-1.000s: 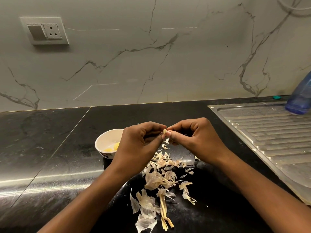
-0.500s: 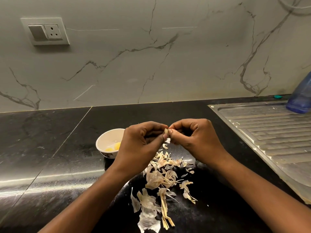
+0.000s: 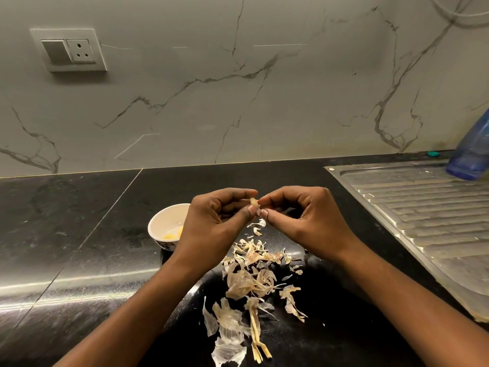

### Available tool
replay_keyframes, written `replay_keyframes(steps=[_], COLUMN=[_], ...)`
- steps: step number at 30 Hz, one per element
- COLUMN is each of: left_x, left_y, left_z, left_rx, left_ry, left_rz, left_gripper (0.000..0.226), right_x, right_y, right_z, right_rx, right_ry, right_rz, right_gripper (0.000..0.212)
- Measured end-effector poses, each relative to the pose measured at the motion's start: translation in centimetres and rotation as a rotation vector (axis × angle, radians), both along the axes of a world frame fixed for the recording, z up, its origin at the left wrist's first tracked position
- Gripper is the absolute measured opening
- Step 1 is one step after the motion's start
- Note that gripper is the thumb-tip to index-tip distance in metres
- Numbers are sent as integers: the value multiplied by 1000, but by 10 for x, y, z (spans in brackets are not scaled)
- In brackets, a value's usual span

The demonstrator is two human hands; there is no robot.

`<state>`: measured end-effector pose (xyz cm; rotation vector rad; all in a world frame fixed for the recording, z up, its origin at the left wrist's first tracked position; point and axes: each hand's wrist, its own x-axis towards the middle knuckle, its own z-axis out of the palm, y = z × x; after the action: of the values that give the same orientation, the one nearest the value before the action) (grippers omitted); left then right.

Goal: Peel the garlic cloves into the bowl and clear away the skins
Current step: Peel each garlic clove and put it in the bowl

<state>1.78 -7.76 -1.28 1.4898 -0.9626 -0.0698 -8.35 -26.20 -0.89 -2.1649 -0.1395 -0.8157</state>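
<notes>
From my remote seat I see both hands meeting over the black counter (image 3: 79, 234), with the garlic clove (image 3: 253, 201) caught between them. The left hand (image 3: 214, 226) has its fingers curled and pinches the clove between thumb and forefinger. The right hand (image 3: 304, 221) is curled the same way, its thumb and forefinger tips closing on the clove's right side, where a scrap of skin shows. I cannot tell how much skin remains on the clove, since the fingertips cover most of it. Just left of the pinch, partly hidden behind the left hand, stands the small white bowl (image 3: 156, 223) with yellowish peeled cloves (image 3: 173, 234) inside. Directly below the pinch and toward me, the loose skins (image 3: 251, 279) lie scattered on the counter in a ragged heap between the two forearms, a few small flakes just under the fingertips. Well to the right of the grip lies a ridged steel drainboard (image 3: 423, 213), with a blue bottle (image 3: 471, 154) at its far end. Far up and left of the hands, a switch and socket plate (image 3: 70, 50) sits on the marble wall (image 3: 238, 102).
</notes>
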Motion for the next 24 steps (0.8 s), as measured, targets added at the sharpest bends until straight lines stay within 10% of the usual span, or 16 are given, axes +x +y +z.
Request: replay_keyframes(steps=[10, 24], left_x=[-2, -1], left_y=[-1, 3], left_z=[0, 15], left_rx=[12, -220], left_ry=[59, 710], left_rz=[-27, -184], left_gripper=[27, 28], right_x=[1, -2], right_y=[2, -2], right_z=[-1, 1], right_rx=[-84, -85], right_ry=[-22, -24], right_rz=[-46, 3], right_gripper=[8, 9])
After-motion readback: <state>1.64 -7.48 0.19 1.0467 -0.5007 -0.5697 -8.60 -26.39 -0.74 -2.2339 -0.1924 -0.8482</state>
